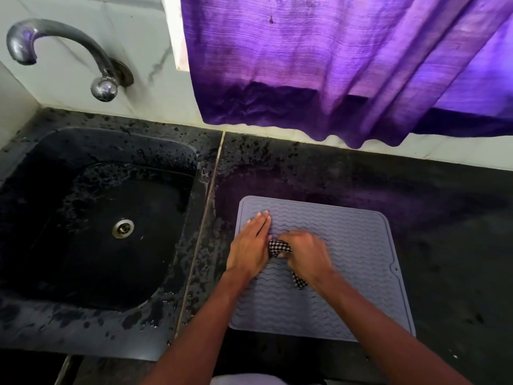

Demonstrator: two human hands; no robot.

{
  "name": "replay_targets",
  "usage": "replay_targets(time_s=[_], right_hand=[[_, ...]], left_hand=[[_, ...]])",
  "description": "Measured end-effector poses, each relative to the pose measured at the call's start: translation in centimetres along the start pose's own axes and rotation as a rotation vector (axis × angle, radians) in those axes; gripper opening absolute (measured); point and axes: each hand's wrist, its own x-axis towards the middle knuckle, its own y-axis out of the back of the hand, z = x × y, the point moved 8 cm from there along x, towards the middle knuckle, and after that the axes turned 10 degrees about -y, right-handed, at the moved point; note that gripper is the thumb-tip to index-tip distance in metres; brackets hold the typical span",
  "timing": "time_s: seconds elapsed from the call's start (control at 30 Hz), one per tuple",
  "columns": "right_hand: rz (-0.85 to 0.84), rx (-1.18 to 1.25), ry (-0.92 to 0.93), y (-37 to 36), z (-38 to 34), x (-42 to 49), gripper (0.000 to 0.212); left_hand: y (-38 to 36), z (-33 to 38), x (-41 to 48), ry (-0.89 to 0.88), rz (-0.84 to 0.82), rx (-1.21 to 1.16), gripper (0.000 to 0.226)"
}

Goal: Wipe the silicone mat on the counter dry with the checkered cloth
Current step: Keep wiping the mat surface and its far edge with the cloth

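Your left hand [249,245] lies flat on the silicone mat [361,245], fingers straight and close together, pressing down near the mat's left edge. Your right hand [305,252] is curled knuckles-up over the bunched checkered cloth [279,247] and clamped round it. The cloth shows in the gap between your two hands, and a tail of it trails out under your right wrist onto the mat. The hands sit just beside each other, and the cloth seems to touch the left one.

The mat is grey-blue with wavy ridges, a raised rim and a small holed tab on its right edge. It lies flat on the counter [444,218], right of the sink [41,323] and near the front edge. Your own forearms cross its near half and hide part of it.

The sink is black and set into the slab, with water beaded over its rim and floor and a metal drain [123,228] in the bottom. A curved metal tap [69,48] comes out of the wall above the sink's far side. A purple curtain [333,65] hangs over the back of the counter, its hem ending just above the back edge and throwing a violet tint onto the dark stone. A pale seam [206,212] runs between the sink slab and the counter slab. The wall [133,29] behind is white, marble-veined tile
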Motion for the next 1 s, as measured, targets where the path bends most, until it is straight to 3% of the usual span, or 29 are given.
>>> replay_targets(time_s=[0.23, 0.67, 0.77, 0.9, 1.0], right_hand=[[0.029, -0.074, -0.074, 1.4, 5.1, -1.4, 0.028], [-0.010, -0.163, -0.428, 6.3, 20.3, -5.2, 0.036], [0.025, -0.096, -0.384, 6.6, 19.1, -4.7, 0.040], [0.085, 0.063, -0.100, 5.4, 12.1, -2.6, 0.041], [0.060, 0.030, -0.014, 3.1, 7.8, -1.6, 0.040]], left_hand=[[-0.7, -0.4, -0.4, -0.024, -0.026, 0.110, 0.055], [-0.5, -0.4, -0.5, -0.001, -0.009, 0.104, 0.054], [-0.5, -0.3, -0.5, 0.004, -0.014, 0.106, 0.054], [-0.5, -0.3, -0.4, 0.004, -0.010, 0.107, 0.054], [-0.1, -0.7, -0.8, 0.005, 0.004, 0.105, 0.054]])
